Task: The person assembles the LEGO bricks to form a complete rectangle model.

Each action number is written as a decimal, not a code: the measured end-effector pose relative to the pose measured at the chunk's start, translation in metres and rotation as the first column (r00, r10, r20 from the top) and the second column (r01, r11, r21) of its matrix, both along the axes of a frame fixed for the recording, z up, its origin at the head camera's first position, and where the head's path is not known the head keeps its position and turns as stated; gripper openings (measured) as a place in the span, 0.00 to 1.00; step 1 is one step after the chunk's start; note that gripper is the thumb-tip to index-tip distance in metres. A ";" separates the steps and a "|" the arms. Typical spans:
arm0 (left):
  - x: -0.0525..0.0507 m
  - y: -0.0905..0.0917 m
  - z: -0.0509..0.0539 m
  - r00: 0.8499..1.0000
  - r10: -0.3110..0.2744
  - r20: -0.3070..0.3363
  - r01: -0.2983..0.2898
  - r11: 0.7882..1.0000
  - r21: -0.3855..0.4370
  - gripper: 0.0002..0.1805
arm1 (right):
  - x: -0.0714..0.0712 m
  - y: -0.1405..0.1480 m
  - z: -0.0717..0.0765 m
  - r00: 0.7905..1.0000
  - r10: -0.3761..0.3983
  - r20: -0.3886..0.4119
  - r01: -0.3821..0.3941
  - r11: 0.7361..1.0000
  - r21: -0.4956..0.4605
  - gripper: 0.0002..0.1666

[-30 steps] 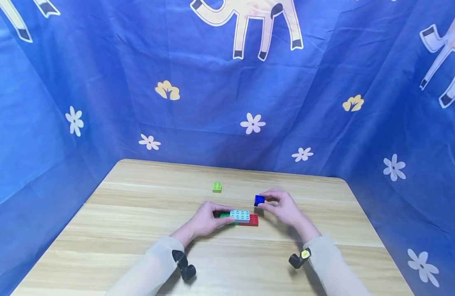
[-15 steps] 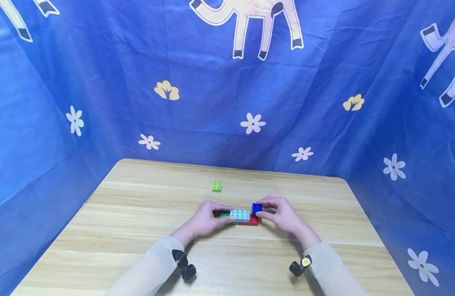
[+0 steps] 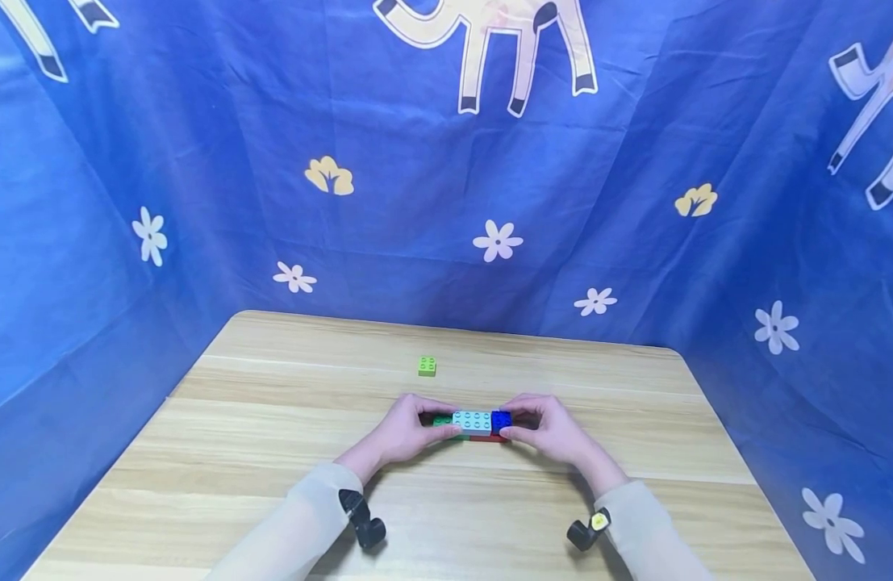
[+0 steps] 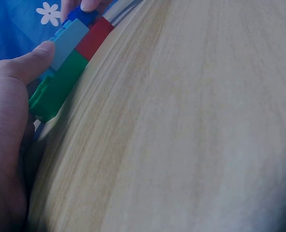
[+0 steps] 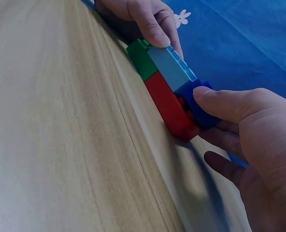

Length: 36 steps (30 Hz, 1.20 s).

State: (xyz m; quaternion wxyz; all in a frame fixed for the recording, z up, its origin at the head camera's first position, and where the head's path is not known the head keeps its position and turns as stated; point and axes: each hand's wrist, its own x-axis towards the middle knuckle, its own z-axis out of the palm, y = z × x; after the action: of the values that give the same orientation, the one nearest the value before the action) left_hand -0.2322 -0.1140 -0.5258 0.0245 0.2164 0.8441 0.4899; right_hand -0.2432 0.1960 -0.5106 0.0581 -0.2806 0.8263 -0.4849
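Observation:
A green brick and a red brick lie end to end on the table, with a light blue brick bridging them on top. My left hand pinches the left part of the light blue brick between thumb and fingers. At the other end, my right hand pinches a dark blue brick over the right part of the red one. The dark blue brick sits beside the light blue one; in the right wrist view it tilts a little, and some red studs show below it.
A lime green brick stands alone farther back on the wooden table. Blue patterned cloth hangs behind the table and along both sides.
My right hand has brought the dark blue brick toward me, slightly left and down, onto the red brick beside the light blue one. The left hand has kept its place.

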 end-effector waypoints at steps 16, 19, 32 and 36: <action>0.000 0.001 0.001 1.000 0.001 0.004 -0.001 1.000 -0.003 0.23 | 0.002 -0.004 0.002 1.000 -0.024 0.004 0.024 0.999 0.029 0.19; 0.000 0.001 0.001 1.000 0.001 0.012 -0.001 1.000 0.001 0.23 | 0.001 -0.004 0.002 1.000 -0.014 0.001 0.014 1.000 0.026 0.19; 0.000 0.000 0.000 1.000 0.007 0.011 -0.007 1.000 0.000 0.22 | -0.001 -0.005 -0.005 0.997 -0.016 -0.076 0.021 0.998 0.057 0.18; 0.000 0.000 0.000 1.000 0.009 0.017 -0.009 1.000 0.001 0.23 | -0.003 -0.005 -0.006 0.996 -0.022 -0.091 0.027 0.998 0.058 0.17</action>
State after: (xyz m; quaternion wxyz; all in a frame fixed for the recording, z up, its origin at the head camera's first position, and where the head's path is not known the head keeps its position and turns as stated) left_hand -0.2323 -0.1144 -0.5254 0.0293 0.2087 0.8445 0.4924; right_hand -0.2464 0.1907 -0.5166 0.0231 -0.2902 0.8455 -0.4476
